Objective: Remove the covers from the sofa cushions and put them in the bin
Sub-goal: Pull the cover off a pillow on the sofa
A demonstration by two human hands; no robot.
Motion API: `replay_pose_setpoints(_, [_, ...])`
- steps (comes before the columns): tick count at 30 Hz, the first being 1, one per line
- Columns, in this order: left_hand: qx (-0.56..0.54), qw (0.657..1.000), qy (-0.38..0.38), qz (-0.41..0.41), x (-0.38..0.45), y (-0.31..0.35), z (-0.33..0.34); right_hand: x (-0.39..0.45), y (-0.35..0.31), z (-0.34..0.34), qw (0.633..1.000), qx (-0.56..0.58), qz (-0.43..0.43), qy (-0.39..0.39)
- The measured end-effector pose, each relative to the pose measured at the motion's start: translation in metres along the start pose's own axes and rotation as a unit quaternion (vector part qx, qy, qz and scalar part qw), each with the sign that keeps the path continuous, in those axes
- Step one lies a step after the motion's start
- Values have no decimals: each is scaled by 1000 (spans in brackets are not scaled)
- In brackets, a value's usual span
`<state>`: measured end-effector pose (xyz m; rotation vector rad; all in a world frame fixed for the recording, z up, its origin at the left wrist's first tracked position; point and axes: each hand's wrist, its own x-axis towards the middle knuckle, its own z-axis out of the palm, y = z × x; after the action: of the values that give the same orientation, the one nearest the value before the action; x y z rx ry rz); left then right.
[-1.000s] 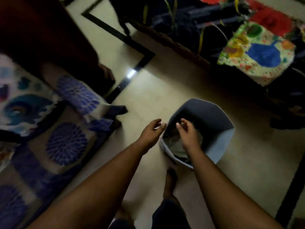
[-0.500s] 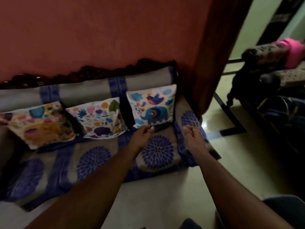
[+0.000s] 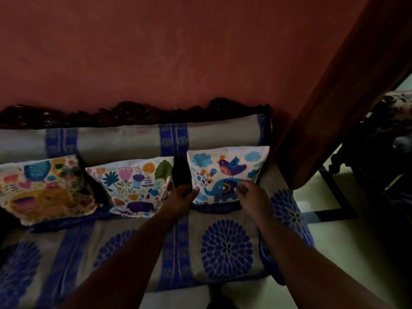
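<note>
Item one: the elephant cushion (image 3: 225, 175), white cover printed with a blue elephant and a bird, propped upright against the sofa backrest (image 3: 124, 141) at the right end of the seat. We judge it the next cover to come off, since both our hands frame it. The left hand (image 3: 181, 196) sits at its lower left corner, fingers loosely curled with the thumb forward, holding nothing that we can see. The right hand (image 3: 250, 192) lies over the lower right of the print, fingertips bent toward the fabric; whether they touch or pinch it we cannot tell.

Item two: the flower cushion (image 3: 136, 186), leaning just left of the first, a dark gap between them, cover on.

Item three: the orange-and-yellow cushion (image 3: 44, 188), furthest left, cover on.

Item four: the sofa seat cloth (image 3: 226, 246), grey with blue floral medallions.

Item five: the red wall (image 3: 156, 52) behind. The bin is out of view.
</note>
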<state>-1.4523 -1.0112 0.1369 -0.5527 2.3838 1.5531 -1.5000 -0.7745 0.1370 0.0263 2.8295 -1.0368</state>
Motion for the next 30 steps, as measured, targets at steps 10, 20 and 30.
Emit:
replay_pose_setpoints(10, [97,993,15,-68,299,-55,40,279,32,93,964,-222,-79,-122])
replay_pose_setpoints(20, [306,946,-36,-106,315,-37,37,323,71,120,885,-391,-69,-243])
replay_pose_setpoints(30, [207,968,-140,14,174,-88,55,217,80,124,862,-394,-202,-247])
